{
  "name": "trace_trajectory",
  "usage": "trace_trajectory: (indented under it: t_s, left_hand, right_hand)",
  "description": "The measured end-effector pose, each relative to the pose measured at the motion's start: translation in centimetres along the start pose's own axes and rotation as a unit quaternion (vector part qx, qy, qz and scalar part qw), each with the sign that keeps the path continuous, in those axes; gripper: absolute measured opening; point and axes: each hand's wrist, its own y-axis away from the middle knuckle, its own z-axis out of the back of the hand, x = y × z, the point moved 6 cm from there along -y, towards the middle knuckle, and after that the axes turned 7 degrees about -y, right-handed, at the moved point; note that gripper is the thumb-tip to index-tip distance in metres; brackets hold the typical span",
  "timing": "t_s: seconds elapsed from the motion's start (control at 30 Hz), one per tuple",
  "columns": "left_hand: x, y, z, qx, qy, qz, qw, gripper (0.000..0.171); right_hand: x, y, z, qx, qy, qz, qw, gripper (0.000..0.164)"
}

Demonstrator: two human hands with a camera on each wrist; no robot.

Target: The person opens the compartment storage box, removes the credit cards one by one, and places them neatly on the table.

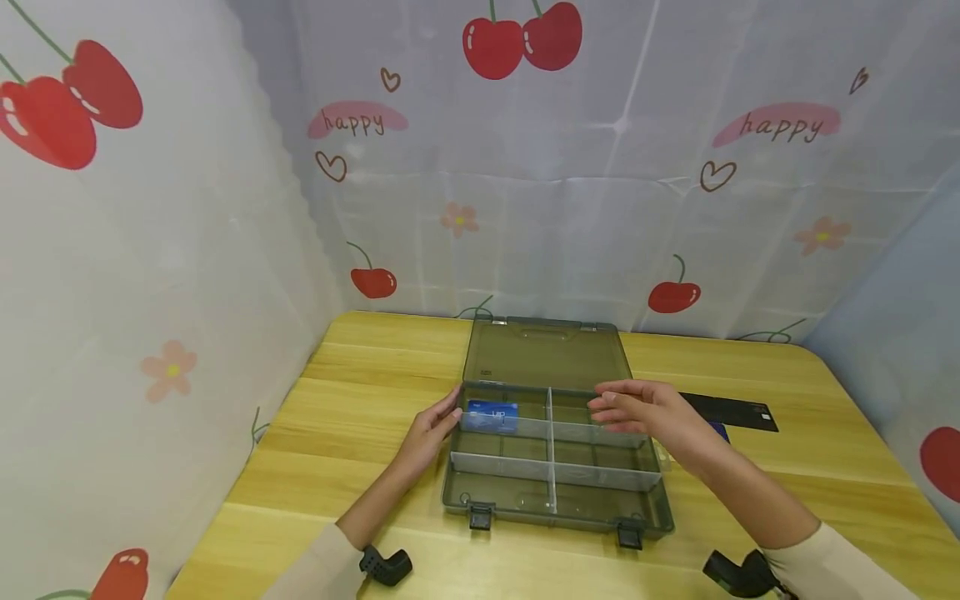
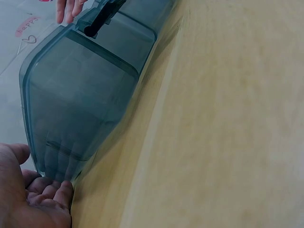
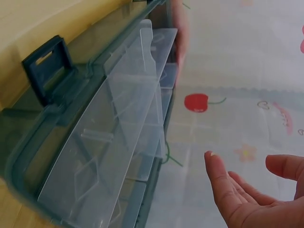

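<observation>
An open plastic compartment box [image 1: 555, 518] in see-through grey-green lies on the table, its lid [image 1: 547, 354] folded back behind it. Clear dividers [image 1: 510, 465] split it into several compartments. In the back left compartment lies a blue card [image 1: 491, 416]. My left hand [image 1: 427, 433] holds the box at its back left side, thumb at the rim and fingers along the outer wall, as the left wrist view also shows. Over the back right compartment hovers my right hand [image 1: 652, 414], fingers relaxed, with nothing in it; the right wrist view shows its palm bare.
Right of the box, a flat black piece [image 1: 731, 412] lies on the wooden table [image 1: 375, 367], with a dark blue edge [image 1: 718, 430] beside it, partly hidden by my right hand. Two black latches [image 1: 480, 516] hang at the box's front. A cherry-print curtain [image 1: 540, 233] stands behind.
</observation>
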Motion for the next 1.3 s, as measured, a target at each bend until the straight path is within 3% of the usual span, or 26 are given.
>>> trace_trajectory:
  t_s: [0.47, 0.87, 1.3]
  left_hand:
    - [0.3, 0.0, -0.4, 0.005, 0.015, 0.008, 0.9998, 0.056]
    - [0.1, -0.1, -0.2, -0.002, 0.015, 0.006, 0.9999, 0.056]
    - [0.0, 0.0, -0.1, -0.003, 0.007, 0.008, 0.9999, 0.056]
  right_hand:
    - [-0.1, -3.1, -3.1, 0.052, -0.076, -0.037, 0.995, 0.056]
    - [-0.9, -6.2, -4.8, 0.055, -0.156, -0.111, 0.98, 0.057]
    - [-1.9, -8.8, -6.6, 0.052, -0.132, -0.154, 0.978, 0.066]
